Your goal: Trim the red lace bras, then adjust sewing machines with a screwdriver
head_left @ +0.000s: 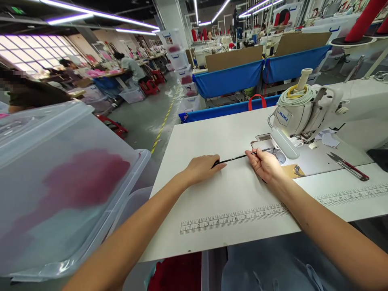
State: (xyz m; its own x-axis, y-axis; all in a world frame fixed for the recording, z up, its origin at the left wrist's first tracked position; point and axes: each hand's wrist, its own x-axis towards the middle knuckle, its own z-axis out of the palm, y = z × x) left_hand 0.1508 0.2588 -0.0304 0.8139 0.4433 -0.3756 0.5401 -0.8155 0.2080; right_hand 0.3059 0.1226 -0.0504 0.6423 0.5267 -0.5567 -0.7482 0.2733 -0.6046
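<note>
A thin black cord-like strip (233,159) stretches nearly straight between my two hands above the white tabletop; I cannot tell exactly what it is. My left hand (203,166) is closed around its left end, where a dark bit shows between thumb and fingers. On the other side my right hand (264,165), palm turned partly up, pinches the strip between thumb and fingers. The strip's far end reaches past those fingers toward the needle area of the white sewing machine (298,117). A small metal part (298,170) lies on a tan patch beside my right wrist.
Red-handled thread snips (348,166) lie right of my right hand. A printed ruler (233,219) runs along the table's (169,238) front edge. At left stands a large translucent bin (60,182) with dark red contents. Blue cloth (230,81) hangs beyond; people sit farther back.
</note>
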